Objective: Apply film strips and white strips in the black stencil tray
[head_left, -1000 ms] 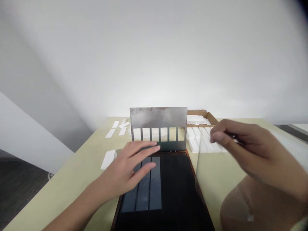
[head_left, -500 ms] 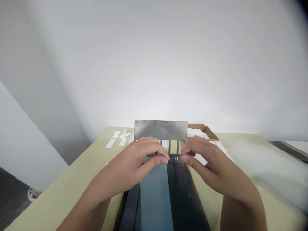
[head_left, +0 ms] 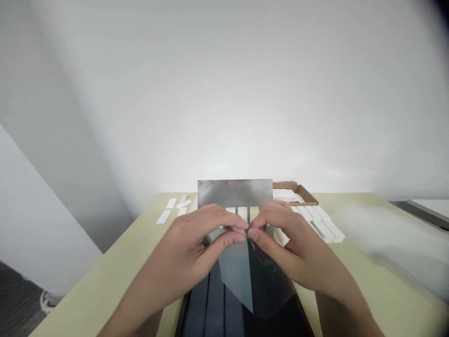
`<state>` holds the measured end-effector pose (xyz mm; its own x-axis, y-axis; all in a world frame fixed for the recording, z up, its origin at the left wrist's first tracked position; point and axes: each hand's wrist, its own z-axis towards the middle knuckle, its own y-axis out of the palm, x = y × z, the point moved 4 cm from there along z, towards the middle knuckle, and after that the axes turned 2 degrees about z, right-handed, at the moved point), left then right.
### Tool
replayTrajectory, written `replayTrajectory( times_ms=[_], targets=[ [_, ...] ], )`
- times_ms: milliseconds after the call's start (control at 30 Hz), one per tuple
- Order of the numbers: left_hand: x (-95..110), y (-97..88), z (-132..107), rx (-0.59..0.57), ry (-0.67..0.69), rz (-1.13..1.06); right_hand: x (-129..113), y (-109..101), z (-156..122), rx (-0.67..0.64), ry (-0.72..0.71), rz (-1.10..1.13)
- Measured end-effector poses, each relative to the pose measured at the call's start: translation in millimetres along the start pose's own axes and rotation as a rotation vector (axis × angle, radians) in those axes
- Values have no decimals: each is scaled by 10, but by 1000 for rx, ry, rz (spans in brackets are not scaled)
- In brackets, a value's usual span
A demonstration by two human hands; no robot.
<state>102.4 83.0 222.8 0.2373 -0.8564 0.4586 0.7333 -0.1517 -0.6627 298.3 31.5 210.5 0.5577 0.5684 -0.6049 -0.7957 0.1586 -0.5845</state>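
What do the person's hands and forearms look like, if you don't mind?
The left hand and right hand are bare, with no gloves, rings or watch; the nails look short, and the left forearm and right forearm run uncovered out of view, sleeveless.

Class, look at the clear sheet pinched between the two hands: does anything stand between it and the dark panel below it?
Nothing visible does. The left hand and right hand pinch the clear sheet near its top, and it hangs over the dark panel with no object between them.
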Motion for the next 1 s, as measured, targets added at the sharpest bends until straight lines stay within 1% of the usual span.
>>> replayTrajectory(
  times_ms=[67,133,300,500,633,833,1000],
  targets=[
    [30,0,-6,12,36,-8,-6,6,5,2,16,14],
    [42,6,-11,6,44,-4,-9,3,-3,-2,34,42],
    [58,11,-14,11,55,9,-31,7,-53,-64,32,156],
    [83,9,-21,15,79,-10,-13,12,-62,-9,54,71],
    [117,-4,-33,6,103,-5,-12,21,-68,-21,55,115],
    [159,-20,-8,19,172,-1,-19,21,-86,-21,71,129],
    [195,-35,-13,10,274,18,-5,20,-81,-43,101,177]
  ],
)
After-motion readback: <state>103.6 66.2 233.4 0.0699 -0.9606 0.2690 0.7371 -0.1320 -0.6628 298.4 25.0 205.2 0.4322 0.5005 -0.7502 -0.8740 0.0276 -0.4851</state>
